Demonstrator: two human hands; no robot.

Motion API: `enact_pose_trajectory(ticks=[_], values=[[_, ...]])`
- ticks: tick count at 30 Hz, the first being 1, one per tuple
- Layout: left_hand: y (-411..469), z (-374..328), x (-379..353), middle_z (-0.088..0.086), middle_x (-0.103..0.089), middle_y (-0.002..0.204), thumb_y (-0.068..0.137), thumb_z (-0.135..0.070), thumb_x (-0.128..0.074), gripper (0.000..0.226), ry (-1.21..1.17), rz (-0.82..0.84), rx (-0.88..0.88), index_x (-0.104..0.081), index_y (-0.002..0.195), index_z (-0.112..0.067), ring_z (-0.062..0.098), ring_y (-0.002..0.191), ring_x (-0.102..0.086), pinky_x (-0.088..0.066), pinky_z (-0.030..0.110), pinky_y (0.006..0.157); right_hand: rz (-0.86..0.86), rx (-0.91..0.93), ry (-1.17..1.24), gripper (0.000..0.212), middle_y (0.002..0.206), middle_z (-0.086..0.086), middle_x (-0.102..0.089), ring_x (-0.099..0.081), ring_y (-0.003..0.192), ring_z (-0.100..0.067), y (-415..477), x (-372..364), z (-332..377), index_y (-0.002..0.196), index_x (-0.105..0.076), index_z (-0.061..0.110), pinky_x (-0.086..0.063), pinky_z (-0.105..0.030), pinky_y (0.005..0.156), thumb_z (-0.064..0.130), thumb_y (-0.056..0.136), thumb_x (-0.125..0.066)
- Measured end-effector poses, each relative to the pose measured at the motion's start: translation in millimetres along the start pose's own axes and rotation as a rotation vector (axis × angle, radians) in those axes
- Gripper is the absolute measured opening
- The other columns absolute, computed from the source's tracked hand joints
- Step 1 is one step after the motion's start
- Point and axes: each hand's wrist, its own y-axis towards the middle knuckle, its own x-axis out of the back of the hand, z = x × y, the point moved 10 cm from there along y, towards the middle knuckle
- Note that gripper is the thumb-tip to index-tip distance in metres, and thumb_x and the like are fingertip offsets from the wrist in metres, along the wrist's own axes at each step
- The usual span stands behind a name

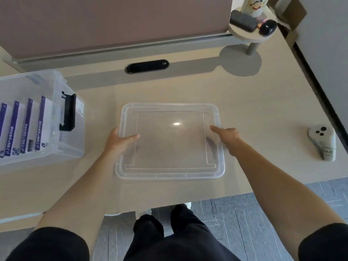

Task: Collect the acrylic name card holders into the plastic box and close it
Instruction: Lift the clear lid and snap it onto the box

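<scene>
A clear plastic lid [169, 144] is at the middle of the desk, held just above or on it. My left hand [118, 142] grips its left edge, thumb on top. My right hand [228, 138] grips its right edge, fingers underneath. The clear plastic box [56, 85] stands at the left with a black latch [68, 113] hanging on its right side. Inside it, several acrylic name card holders [26, 125] with purple and white cards stand in a row.
A beige desk [263, 110] runs to a pink partition [113, 23] at the back. A white controller [323, 143] lies at the right. A small round shelf [250, 32] at the back right carries dark items. A black cable slot [146, 65] sits behind the lid.
</scene>
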Motion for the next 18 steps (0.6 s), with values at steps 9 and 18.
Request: enact_pose_trajectory(ticks=[9, 18], values=[[-16.6, -20.8, 8.6, 0.009, -0.048, 0.147, 0.073, -0.06, -0.071, 0.094, 0.1, -0.017, -0.045, -0.039, 0.147, -0.013, 0.029, 0.133, -0.047, -0.039, 0.034, 0.107, 0.04, 0.032, 0.114, 0.085, 0.126, -0.01, -0.052, -0.061, 0.107, -0.032, -6.3, -5.0, 15.6, 0.137, -0.04, 0.006, -0.053, -0.047, 0.092, 0.048, 0.075, -0.08], [-49.1, -63.6, 75.3, -0.004, -0.065, 0.121, 0.075, -0.05, -0.064, 0.064, 0.035, -0.054, -0.17, -0.051, 0.133, -0.026, 0.021, 0.109, -0.063, -0.051, 0.038, 0.091, 0.005, 0.259, 0.204, 0.064, 0.118, -0.01, -0.063, -0.065, 0.08, -0.021, -56.6, 5.5, 98.5, 0.136, -0.043, 0.015, -0.048, -0.035, 0.071, 0.036, 0.084, -0.073]])
